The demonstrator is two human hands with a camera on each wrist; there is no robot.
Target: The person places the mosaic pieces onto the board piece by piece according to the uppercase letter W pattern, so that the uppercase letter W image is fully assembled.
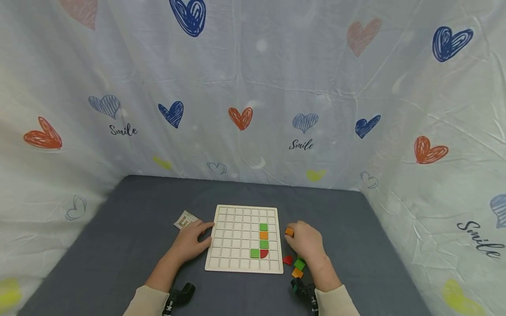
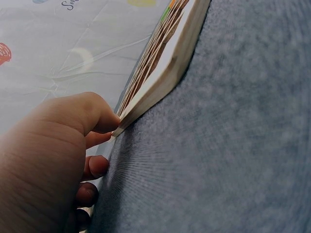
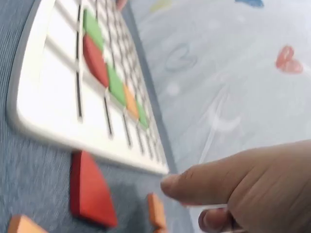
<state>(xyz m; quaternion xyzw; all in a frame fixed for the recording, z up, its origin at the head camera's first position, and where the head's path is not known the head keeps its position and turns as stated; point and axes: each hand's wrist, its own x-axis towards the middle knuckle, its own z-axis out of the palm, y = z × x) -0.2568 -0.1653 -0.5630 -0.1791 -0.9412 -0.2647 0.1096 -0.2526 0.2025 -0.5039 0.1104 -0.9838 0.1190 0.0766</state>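
Observation:
A pale wooden grid board [image 1: 233, 239] lies flat on the table, with green, orange and red pieces set in some squares. My left hand [image 1: 189, 241] rests beside its left edge; thumb and index fingertips touch the rim. In the left wrist view, the thumb meets the board's side [image 2: 165, 87]. My right hand [image 1: 308, 241] is just right of the board. An orange block [image 1: 289, 231] is at its fingertips. In the blurred right wrist view, an orange block [image 3: 156, 211] sits past the tip of the thumb [image 3: 194, 187], with no visible pinch on it.
Near the right wrist lie a red quarter-round piece [image 1: 287, 260], a green block [image 1: 299, 264] and another orange block [image 1: 297, 273]. A small patterned card [image 1: 184, 219] lies behind the left hand. A curtain with hearts [image 1: 241, 118] hangs beyond the dark tabletop [image 1: 150, 202].

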